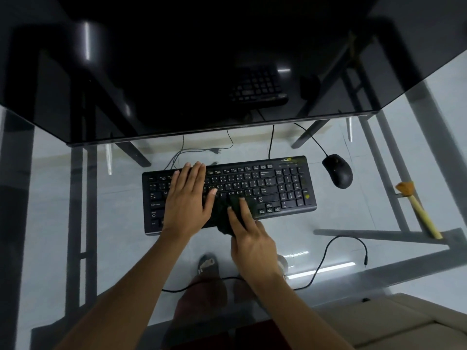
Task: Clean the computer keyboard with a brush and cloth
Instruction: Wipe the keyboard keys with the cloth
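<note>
Under both hands, lying flat on the glass desk [353,218]: the keyboard [278,188], long axis running left to right, tilted a little so its right end sits farther away, key rows facing up. Resting on its left half, the left hand [185,198], fingers straight and spread flat across the keys, holding nothing, probably pinning the board so wiping does not shove it around. Just right of that hand, pressing a dark cloth [222,213] onto the near middle keys, the right hand [252,238], fingers stretched over the bunched fabric rather than curled round it. Beyond and right of the right hand, well apart, a black mouse [337,170]. Farther right, lying idle, the brush [419,213], bristles pointing away, handle angling nearer and rightward; likely parked there, outside the cloth's wiping path.
</note>
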